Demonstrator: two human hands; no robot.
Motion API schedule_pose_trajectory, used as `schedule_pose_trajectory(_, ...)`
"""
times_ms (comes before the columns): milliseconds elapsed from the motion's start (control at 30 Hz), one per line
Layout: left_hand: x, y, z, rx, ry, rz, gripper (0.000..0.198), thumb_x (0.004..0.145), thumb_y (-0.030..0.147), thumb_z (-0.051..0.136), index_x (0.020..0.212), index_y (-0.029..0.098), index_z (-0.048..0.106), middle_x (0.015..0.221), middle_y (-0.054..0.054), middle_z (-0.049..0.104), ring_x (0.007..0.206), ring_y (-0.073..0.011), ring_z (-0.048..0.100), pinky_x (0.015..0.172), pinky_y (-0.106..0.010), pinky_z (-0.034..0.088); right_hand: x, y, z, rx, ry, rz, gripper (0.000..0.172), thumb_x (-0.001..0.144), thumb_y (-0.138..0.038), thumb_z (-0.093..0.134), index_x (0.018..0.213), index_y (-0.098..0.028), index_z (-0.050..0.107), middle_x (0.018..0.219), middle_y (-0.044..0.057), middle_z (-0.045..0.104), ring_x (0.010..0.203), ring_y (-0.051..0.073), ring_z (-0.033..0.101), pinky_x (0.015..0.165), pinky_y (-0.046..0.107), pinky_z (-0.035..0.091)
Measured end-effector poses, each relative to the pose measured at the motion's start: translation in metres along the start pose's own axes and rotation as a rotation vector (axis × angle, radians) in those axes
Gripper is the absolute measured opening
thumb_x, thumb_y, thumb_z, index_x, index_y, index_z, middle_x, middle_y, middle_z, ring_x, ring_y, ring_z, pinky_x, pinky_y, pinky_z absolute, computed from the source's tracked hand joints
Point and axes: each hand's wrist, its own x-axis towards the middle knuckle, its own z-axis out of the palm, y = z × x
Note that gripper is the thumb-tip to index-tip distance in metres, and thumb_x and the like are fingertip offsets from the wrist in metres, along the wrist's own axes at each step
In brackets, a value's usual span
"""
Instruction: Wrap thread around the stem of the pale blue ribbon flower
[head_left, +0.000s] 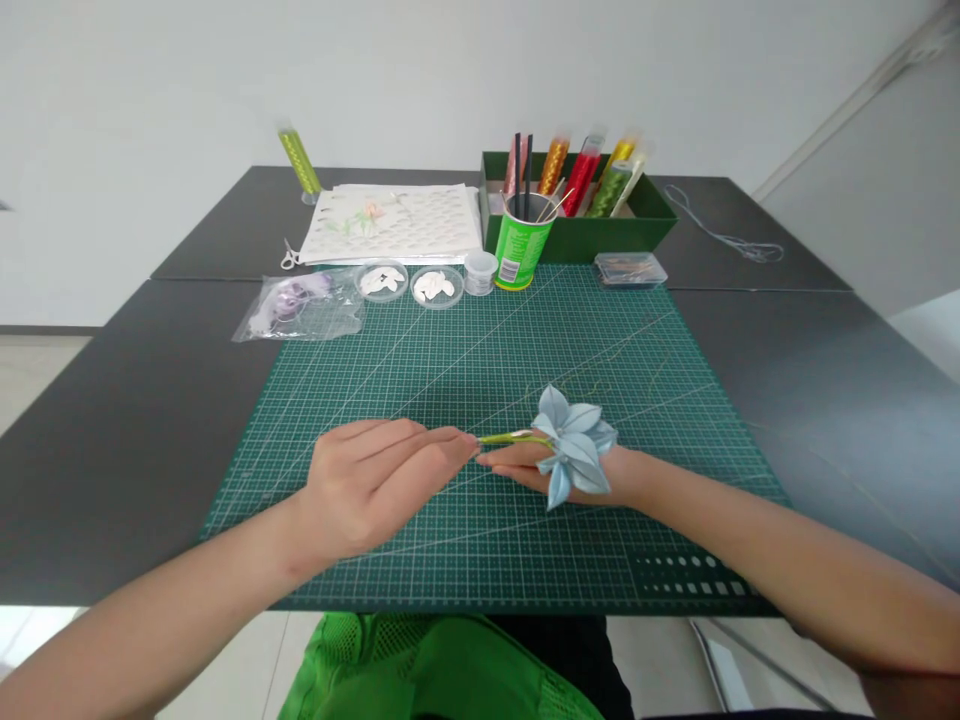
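Pale-blue fabric flower (576, 443) lies low and right of centre over the green cutting mat (465, 360), cradled by the half-curled right hand (570, 472), while the left hand (375, 482) pinches its green stem (510, 438), best gripped firmly and steadily.

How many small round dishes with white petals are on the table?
2: left dish and right dish, side by side at the cutting mat's far edge, beside a small lidded jar.

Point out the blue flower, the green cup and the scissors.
blue flower (576, 447), head view, on the middle of its petals.
green cup (519, 252), head view, on its labelled side.
scissors (289, 257), head view, on the handles.
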Motion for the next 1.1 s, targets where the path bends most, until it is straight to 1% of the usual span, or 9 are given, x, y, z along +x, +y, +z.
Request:
schedule_pose_trajectory(100,0.0,-0.004,0.0,0.035,0.038,-0.07,0.013,0.089,0.011,0.073,0.1,0.012,0.067,0.091,-0.002,0.079,0.074,-0.0115,0.073,0.066,-0.023,0.057,0.002,-0.014,-0.006,0.054,0.058,-0.126,0.028,0.103,-0.028,0.051,0.114,-0.017,0.074,0.087,0.005,0.077,0.076,0.014,0.072,0.066,0.025,0.054)
schedule_pose_trajectory(200,0.001,-0.011,0.002,0.085,0.033,-0.148,0.01,0.091,0.013,0.071,0.1,0.014,0.067,0.089,0.0,0.078,0.068,-0.0104,0.071,0.06,-0.023,0.054,0.004,-0.029,-0.015,0.113,0.052,-0.249,0.029,0.104,-0.024,0.048,0.113,-0.01,0.072,0.068,0.002,0.071,0.053,0.009,0.062,0.047,0.023,0.04)
schedule_pose_trajectory(300,0.001,-0.016,0.004,0.101,-0.012,-0.208,0.002,0.095,0.019,0.068,0.095,0.017,0.066,0.086,0.002,0.077,0.065,-0.0103,0.068,0.057,-0.023,0.051,0.006,-0.044,-0.025,0.17,0.066,-0.297,0.027,0.103,-0.022,0.049,0.11,-0.01,0.072,0.061,-0.001,0.068,0.047,0.009,0.056,0.043,0.025,0.032)
schedule_pose_trajectory(500,-0.001,-0.014,0.011,0.044,-0.152,-0.251,0.013,0.1,0.025,0.06,0.091,0.018,0.066,0.076,0.003,0.073,0.063,-0.0119,0.067,0.055,-0.024,0.048,0.007,-0.064,-0.052,0.471,0.123,-0.308,0.022,0.102,-0.018,0.055,0.109,-0.007,0.072,0.057,-0.001,0.065,0.044,0.006,0.054,0.044,0.022,0.036)
schedule_pose_trajectory(667,-0.001,-0.001,0.013,-0.103,-0.261,-0.19,0.019,0.103,0.026,0.054,0.09,0.017,0.065,0.066,0.004,0.065,0.057,-0.0114,0.063,0.05,-0.023,0.045,0.005,-0.068,-0.078,0.494,0.274,-0.174,0.022,0.103,-0.025,0.055,0.112,-0.015,0.074,0.057,-0.001,0.067,0.045,0.006,0.055,0.047,0.02,0.041)
schedule_pose_trajectory(767,0.001,0.006,0.012,-0.179,-0.258,-0.154,0.021,0.104,0.025,0.051,0.092,0.015,0.065,0.068,0.003,0.066,0.058,-0.0109,0.064,0.051,-0.023,0.046,0.002,-0.066,-0.088,0.472,0.346,-0.076,0.021,0.101,-0.029,0.059,0.112,-0.024,0.076,0.068,0.001,0.075,0.051,0.008,0.063,0.05,0.02,0.047)
schedule_pose_trajectory(867,0.002,0.009,0.01,-0.203,-0.264,-0.122,0.021,0.104,0.024,0.05,0.094,0.015,0.066,0.07,0.002,0.067,0.058,-0.0105,0.063,0.051,-0.022,0.047,0.002,-0.063,-0.091,0.442,0.384,0.003,0.021,0.099,-0.03,0.061,0.112,-0.029,0.078,0.082,0.002,0.079,0.059,0.011,0.069,0.052,0.02,0.053)
schedule_pose_trajectory(1000,0.002,0.008,0.009,-0.228,-0.268,-0.078,0.022,0.104,0.024,0.049,0.096,0.015,0.067,0.07,0.0,0.069,0.061,-0.0118,0.066,0.054,-0.023,0.051,0.003,-0.059,-0.09,0.375,0.457,0.111,0.018,0.097,-0.032,0.064,0.107,-0.032,0.08,0.088,0.001,0.08,0.06,0.011,0.07,0.05,0.019,0.054)
schedule_pose_trajectory(1100,0.001,0.008,0.01,-0.238,-0.284,-0.074,0.023,0.105,0.025,0.049,0.097,0.014,0.068,0.069,0.0,0.069,0.06,-0.0128,0.066,0.054,-0.024,0.052,0.004,-0.057,-0.09,0.384,0.444,0.076,0.018,0.097,-0.031,0.065,0.107,-0.031,0.08,0.087,0.001,0.08,0.059,0.01,0.069,0.05,0.018,0.053)
